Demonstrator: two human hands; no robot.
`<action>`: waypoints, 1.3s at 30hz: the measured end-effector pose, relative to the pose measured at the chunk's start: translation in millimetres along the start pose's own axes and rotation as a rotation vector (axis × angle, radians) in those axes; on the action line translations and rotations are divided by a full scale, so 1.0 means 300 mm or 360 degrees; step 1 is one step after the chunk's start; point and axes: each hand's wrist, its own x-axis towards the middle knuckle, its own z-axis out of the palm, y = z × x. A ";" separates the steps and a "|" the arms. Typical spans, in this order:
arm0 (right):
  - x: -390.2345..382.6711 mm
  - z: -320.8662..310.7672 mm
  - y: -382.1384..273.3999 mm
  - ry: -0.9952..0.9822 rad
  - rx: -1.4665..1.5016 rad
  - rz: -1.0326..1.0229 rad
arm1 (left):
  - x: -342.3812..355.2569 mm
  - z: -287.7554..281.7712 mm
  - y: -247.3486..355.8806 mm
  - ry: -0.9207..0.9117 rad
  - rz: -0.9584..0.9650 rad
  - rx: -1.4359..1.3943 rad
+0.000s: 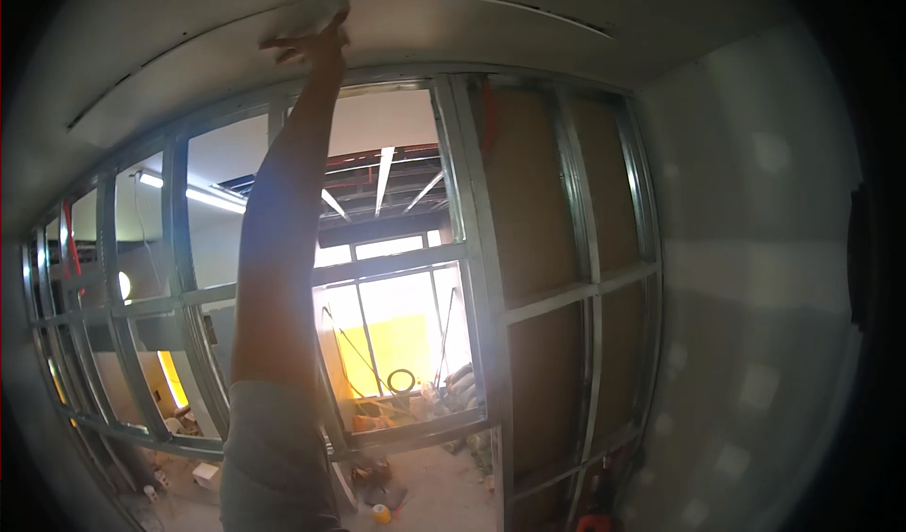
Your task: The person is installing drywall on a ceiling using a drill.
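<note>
My left arm, in a grey sleeve, stretches up through the middle-left of the view. My left hand (pixel 313 46) is raised to the ceiling board (pixel 415 27), close to a long dark-edged seam. Its fingers are spread, some pointing left and one upward. The fingertips are slightly smeared, and a pale blur lies beside them; I can make out nothing held. Whether the palm presses on the board cannot be told. My right hand is out of view.
A metal stud frame (pixel 486 249) stands ahead, partly backed by brown board (pixel 538 202). Through its openings are a yellow sheet (pixel 387 343), stacked bags (pixel 458 388) and a cluttered floor. A patched grey wall (pixel 746 296) rises at right. Something red (pixel 596 523) sits low down.
</note>
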 end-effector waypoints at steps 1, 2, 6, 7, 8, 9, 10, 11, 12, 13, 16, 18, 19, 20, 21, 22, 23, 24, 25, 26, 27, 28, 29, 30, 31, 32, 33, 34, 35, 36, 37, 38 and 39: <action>-0.010 0.000 0.018 0.0011 -0.0012 -0.0001 | 0.001 0.024 -0.004 -0.0039 -0.0016 -0.0020; -0.023 0.003 0.044 0.0021 -0.0019 0.0007 | -0.007 0.049 -0.013 -0.0002 -0.0036 -0.0048; -0.020 0.002 0.132 0.0011 -0.0039 -0.0008 | 0.024 0.053 -0.052 0.0125 0.0137 -0.0178; -0.018 0.000 0.150 0.0015 -0.0037 -0.0004 | -0.001 0.059 -0.059 0.0099 0.0112 -0.0191; -0.021 0.003 0.142 0.0034 -0.0028 -0.0001 | -0.038 0.057 -0.051 0.0079 0.0177 -0.0141; -0.033 -0.006 0.123 0.0062 -0.0027 0.0020 | -0.079 0.062 -0.044 0.0060 0.0244 -0.0090; -0.032 -0.009 0.059 0.0126 -0.0304 -0.0194 | -0.125 0.072 -0.030 0.0021 0.0247 -0.0111; -0.024 -0.020 0.023 0.0177 -0.0587 -0.0424 | -0.099 0.078 -0.045 0.0018 0.0244 -0.0117; -0.019 -0.032 0.032 0.0183 -0.0588 -0.0423 | -0.058 0.067 -0.053 0.0056 0.0289 -0.0070; -0.012 -0.038 0.046 0.0293 -0.0751 -0.0527 | -0.017 0.055 -0.070 0.0092 0.0332 -0.0019; 0.017 -0.077 0.062 0.0362 -0.0767 -0.0522 | 0.024 0.041 -0.106 0.0100 0.0405 -0.0092; 0.031 -0.120 0.056 0.0324 -0.0476 -0.0271 | -0.051 0.069 -0.097 0.0031 0.0316 -0.0128; 0.050 -0.145 0.051 0.0307 -0.0276 -0.0148 | -0.074 0.073 -0.083 -0.0013 0.0261 -0.0149; 0.084 -0.171 0.051 0.0275 -0.0058 -0.0051 | -0.021 0.047 -0.088 -0.0003 0.0274 -0.0144; 0.127 -0.197 0.050 0.0244 0.0168 0.0039 | 0.050 -0.001 -0.089 -0.0155 0.0197 -0.0489; 0.174 -0.221 0.049 0.0220 0.0393 0.0115 | 0.095 -0.023 -0.096 -0.0313 0.0113 -0.0829; 0.219 -0.244 0.044 0.0210 0.0602 0.0194 | 0.066 -0.003 -0.096 -0.0303 0.0112 -0.0825; 0.260 -0.264 0.044 0.0206 0.0805 0.0259 | 0.029 0.027 -0.108 -0.0286 0.0130 -0.0722; 0.290 -0.284 0.045 0.0207 0.0994 0.0322 | -0.031 0.060 -0.117 -0.0265 0.0147 -0.0612; 0.331 -0.303 0.049 0.0188 0.1166 0.0364 | -0.068 0.068 -0.088 -0.0233 0.0193 -0.0492; 0.361 -0.320 0.057 0.0183 0.1310 0.0410 | -0.107 0.083 -0.087 -0.0208 0.0215 -0.0377; 0.404 -0.333 0.076 0.0152 0.1393 0.0437 | -0.104 0.068 -0.062 -0.0177 0.0252 -0.0259; 0.452 -0.336 0.096 0.0119 0.1438 0.0450 | -0.059 0.051 -0.069 -0.0147 0.0278 -0.0242; 0.504 -0.343 0.149 0.0081 0.1426 0.0445 | -0.021 0.045 -0.082 -0.0077 0.0435 -0.0063; 0.547 -0.341 0.221 0.0174 0.1014 0.0324 | 0.000 0.048 -0.103 -0.0021 0.0575 0.0112; 0.538 -0.343 0.272 0.0320 0.0601 0.0227 | -0.186 0.117 -0.071 -0.0060 0.0479 0.0071; 0.555 -0.314 0.231 0.0282 0.0594 0.0213 | -0.152 0.099 -0.058 -0.0032 0.0503 0.0089; 0.571 -0.260 0.129 0.0429 0.0338 -0.0111 | -0.086 0.095 -0.061 0.0147 0.0685 0.0299; 0.562 -0.233 0.071 0.0602 0.0081 -0.0424 | -0.059 0.103 -0.077 0.0306 0.0844 0.0495; 0.531 -0.236 0.076 0.0641 0.0069 -0.0401 | -0.189 0.149 -0.071 0.0142 0.0776 0.0305; 0.520 -0.234 0.077 0.0661 0.0125 -0.0176 | -0.182 0.139 -0.072 0.0149 0.0781 0.0297; 0.511 -0.233 0.075 0.0680 0.0182 0.0053 | -0.179 0.133 -0.078 0.0122 0.0897 0.0371; 0.507 -0.234 0.069 0.0688 0.0185 0.0046 | -0.177 0.131 -0.084 0.0093 0.1011 0.0443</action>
